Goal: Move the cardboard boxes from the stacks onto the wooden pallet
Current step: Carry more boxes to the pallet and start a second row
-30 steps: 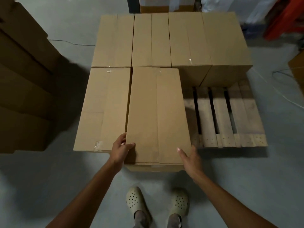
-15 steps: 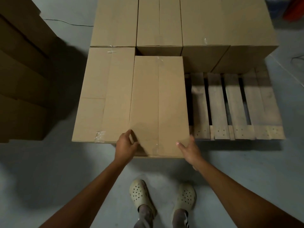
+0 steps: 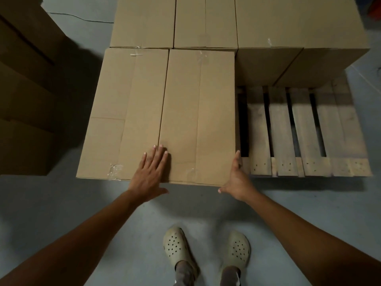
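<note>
A long cardboard box (image 3: 198,112) lies flat on the wooden pallet (image 3: 303,129), snug against a second front box (image 3: 125,112) on its left. My left hand (image 3: 151,172) lies flat with straight fingers across the seam between these two boxes near their front edge. My right hand (image 3: 237,178) is open, fingers straight along the first box's right front corner. Several more boxes (image 3: 206,21) fill the pallet's back row.
A dark stack of cardboard boxes (image 3: 26,85) stands on the floor at the left. The pallet's right front slats are bare. A thin cable (image 3: 82,18) runs over the grey floor at the back left. My two feet in pale clogs (image 3: 206,248) stand just before the pallet.
The box has slid back until it sits level with its left neighbour and against the back row. My left hand has let go of the box corner and flattened on top.
</note>
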